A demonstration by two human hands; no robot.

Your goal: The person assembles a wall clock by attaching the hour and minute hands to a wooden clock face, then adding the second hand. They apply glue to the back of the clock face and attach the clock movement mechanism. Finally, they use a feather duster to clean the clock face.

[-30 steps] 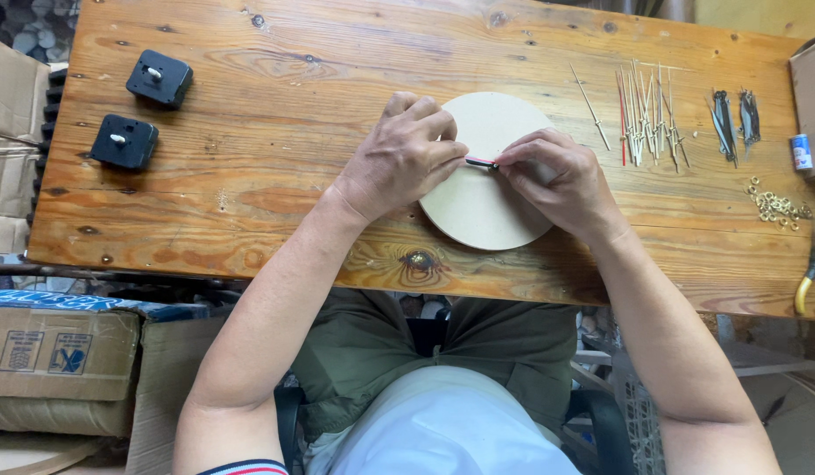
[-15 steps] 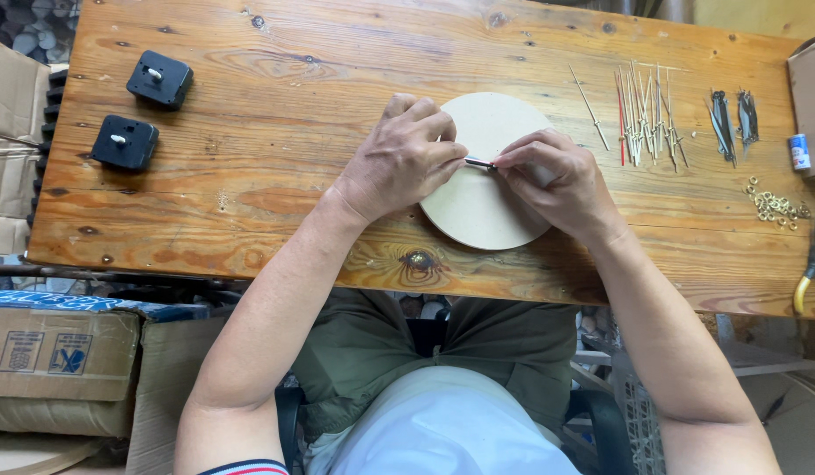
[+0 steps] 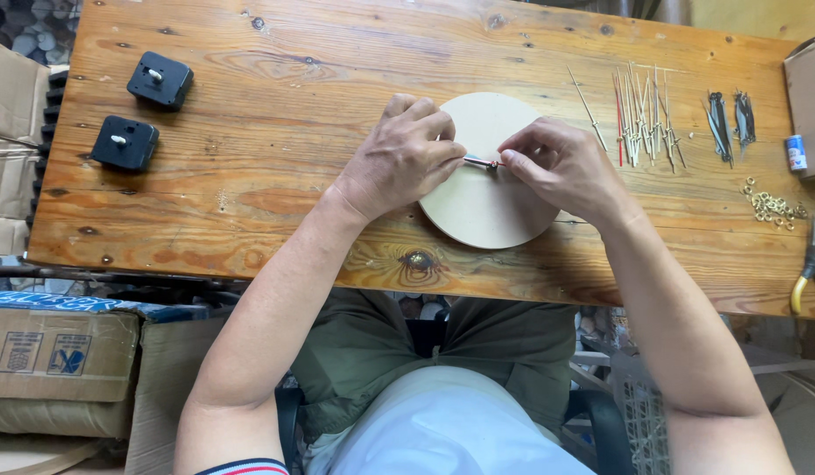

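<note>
Head view: left hand and right hand meet over a pale round wooden disc on the wooden table, fingertips pressed together, pinching a thin metal clock hand, possibly at the disc's centre. Right of the pinch lie spare clock hands, brass washers and pliers; far left, two black clock movements.

The table is orange-brown wood with dark knots and streaked grain, and the round disc on it is pale beige and plain. The 2 square blocks are black with a small white centre; the pliers have yellow handles. The trousers are olive green, the shirt white.
</note>
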